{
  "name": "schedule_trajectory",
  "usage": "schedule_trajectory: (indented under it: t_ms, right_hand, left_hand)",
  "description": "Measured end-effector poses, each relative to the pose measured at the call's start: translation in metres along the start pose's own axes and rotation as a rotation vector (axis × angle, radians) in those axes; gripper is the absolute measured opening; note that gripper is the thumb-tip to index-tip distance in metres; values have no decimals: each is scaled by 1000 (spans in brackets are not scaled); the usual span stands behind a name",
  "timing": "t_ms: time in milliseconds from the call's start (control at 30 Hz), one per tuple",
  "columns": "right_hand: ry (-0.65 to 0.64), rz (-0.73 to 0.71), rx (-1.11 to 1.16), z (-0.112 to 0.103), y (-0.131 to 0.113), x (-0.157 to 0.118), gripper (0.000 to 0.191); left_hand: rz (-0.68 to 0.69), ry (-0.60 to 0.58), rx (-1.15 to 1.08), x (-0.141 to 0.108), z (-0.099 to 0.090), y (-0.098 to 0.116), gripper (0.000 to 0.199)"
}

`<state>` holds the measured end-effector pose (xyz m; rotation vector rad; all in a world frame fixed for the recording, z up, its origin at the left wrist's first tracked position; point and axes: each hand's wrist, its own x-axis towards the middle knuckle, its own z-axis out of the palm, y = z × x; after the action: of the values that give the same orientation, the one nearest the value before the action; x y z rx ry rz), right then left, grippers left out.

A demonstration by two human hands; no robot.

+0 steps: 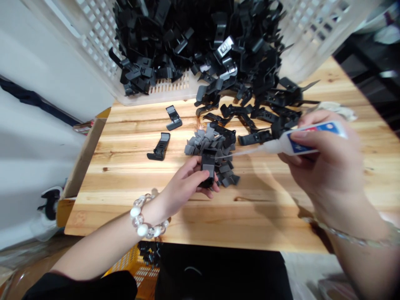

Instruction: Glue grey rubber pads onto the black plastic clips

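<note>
My left hand (193, 179) is closed around a black plastic clip (208, 160), which it holds up at the near side of a heap of small grey pads (226, 168). In my right hand (328, 162) is a white glue bottle with a blue label (315, 135), tilted so that its long thin nozzle points left. The nozzle's tip reaches the upper part of the held clip; whether it touches cannot be made out. Two more black clips, one nearer (161, 146) and one farther (173, 117), lie apart on the wooden table (125, 179) to the left.
A white perforated basket (175, 85) full of black clips stands at the table's far side. Loose black clips (237, 112) spill from it toward the pads. Cardboard boxes (83, 154) stand by the left edge; a yellow basket (134, 264) is below the near edge.
</note>
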<state>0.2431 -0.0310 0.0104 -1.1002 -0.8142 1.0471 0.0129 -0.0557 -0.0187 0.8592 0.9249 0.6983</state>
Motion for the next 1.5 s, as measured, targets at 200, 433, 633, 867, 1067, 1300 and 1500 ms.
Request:
schedule_trajectory:
  t_ms: [200, 433, 633, 867, 1067, 1300, 1500]
  right_hand:
    - [-8, 0, -3, -2, -1, 0, 19]
    - [18, -30, 29, -3, 0, 2, 20]
    - [-2, -34, 17, -3, 1, 3, 19]
    - [-1, -18, 24, -3, 1, 3, 18]
    - [-2, -24, 3, -4, 0, 2, 19]
    - [-27, -19, 12, -3, 0, 1, 19]
    - [-24, -23, -3, -3, 0, 0, 20]
  left_hand:
    - [-10, 7, -5, 0, 1, 0, 14]
    - [-19, 11, 1, 0, 1, 0, 14]
    - [-7, 8, -8, 1, 0, -1, 13]
    - [-2, 15, -9, 1, 1, 0, 11]
    - [5, 2, -12, 2, 0, -2, 11]
    - [4, -3, -1, 1, -1, -1, 12]
    - [0, 4, 10, 1, 0, 0, 11]
